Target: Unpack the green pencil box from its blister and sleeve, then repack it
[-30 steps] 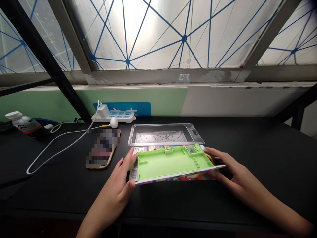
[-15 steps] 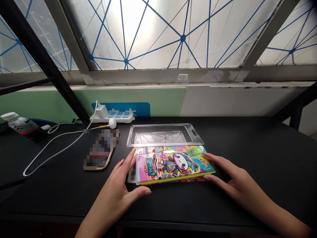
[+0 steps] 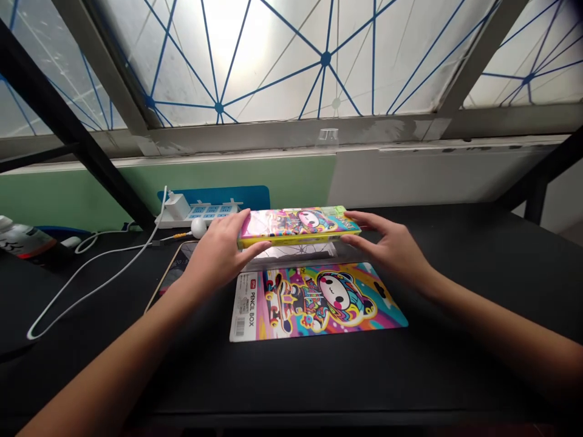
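A colourful pencil box (image 3: 298,226) with a cartoon print is held level above the black desk, closed. My left hand (image 3: 218,252) grips its left end and my right hand (image 3: 394,246) grips its right end. Right under the box lies a clear plastic packaging tray (image 3: 291,252), mostly hidden by it. Nearer to me a printed cardboard insert (image 3: 314,300) marked "PENCIL BOX" lies flat on the desk.
A phone (image 3: 169,278) lies under my left wrist. A white power strip (image 3: 195,212) with a charger and white cable (image 3: 91,267) sits at the back left. A bottle (image 3: 22,240) lies at the far left. A black frame bar (image 3: 68,127) slants up on the left.
The green-lined lid was shut onto the box. Both hands then lifted the closed box off the insert and carried it away from me, over the clear tray.
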Action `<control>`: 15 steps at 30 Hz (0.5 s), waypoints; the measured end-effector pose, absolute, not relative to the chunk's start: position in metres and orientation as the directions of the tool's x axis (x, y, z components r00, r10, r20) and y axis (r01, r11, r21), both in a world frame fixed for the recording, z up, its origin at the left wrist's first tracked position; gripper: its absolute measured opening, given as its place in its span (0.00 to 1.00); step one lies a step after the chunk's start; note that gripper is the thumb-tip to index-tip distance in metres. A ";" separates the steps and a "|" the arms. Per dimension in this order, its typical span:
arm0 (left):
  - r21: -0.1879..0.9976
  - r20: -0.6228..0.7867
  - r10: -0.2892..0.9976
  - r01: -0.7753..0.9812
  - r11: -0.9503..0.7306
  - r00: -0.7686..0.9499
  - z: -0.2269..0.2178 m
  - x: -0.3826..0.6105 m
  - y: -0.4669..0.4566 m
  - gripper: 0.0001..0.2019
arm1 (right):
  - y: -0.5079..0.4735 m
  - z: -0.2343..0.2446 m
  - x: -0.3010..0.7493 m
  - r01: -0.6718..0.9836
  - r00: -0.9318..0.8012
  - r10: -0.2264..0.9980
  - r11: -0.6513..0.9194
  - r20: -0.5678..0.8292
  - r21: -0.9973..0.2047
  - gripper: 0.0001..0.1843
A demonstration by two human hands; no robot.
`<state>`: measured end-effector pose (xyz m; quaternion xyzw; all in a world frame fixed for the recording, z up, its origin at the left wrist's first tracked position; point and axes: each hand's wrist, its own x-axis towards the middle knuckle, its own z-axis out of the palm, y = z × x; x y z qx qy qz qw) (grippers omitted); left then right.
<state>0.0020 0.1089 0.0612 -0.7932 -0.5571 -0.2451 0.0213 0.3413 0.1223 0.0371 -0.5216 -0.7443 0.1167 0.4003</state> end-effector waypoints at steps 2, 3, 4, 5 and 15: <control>0.229 0.391 0.882 0.900 -0.371 0.264 0.046 -0.002 0.113 0.37 | 0.129 0.026 0.339 0.664 -0.160 0.883 0.428 0.442 -0.613 0.29; 0.219 0.365 0.889 0.903 -0.369 0.275 0.040 -0.003 0.112 0.37 | 0.131 0.020 0.339 0.663 -0.184 0.880 0.440 0.439 -0.606 0.28; 0.210 0.346 0.895 0.906 -0.367 0.282 0.034 -0.004 0.110 0.38 | 0.131 0.014 0.340 0.666 -0.208 0.873 0.457 0.442 -0.590 0.28; 0.201 0.329 0.900 0.911 -0.361 0.285 0.031 -0.005 0.107 0.38 | 0.130 0.010 0.342 0.670 -0.232 0.863 0.476 0.448 -0.570 0.28; 0.049 0.203 0.932 0.948 -0.316 0.300 0.029 0.006 0.096 0.34 | 0.116 0.007 0.348 0.741 -0.484 0.704 0.646 0.519 -0.186 0.22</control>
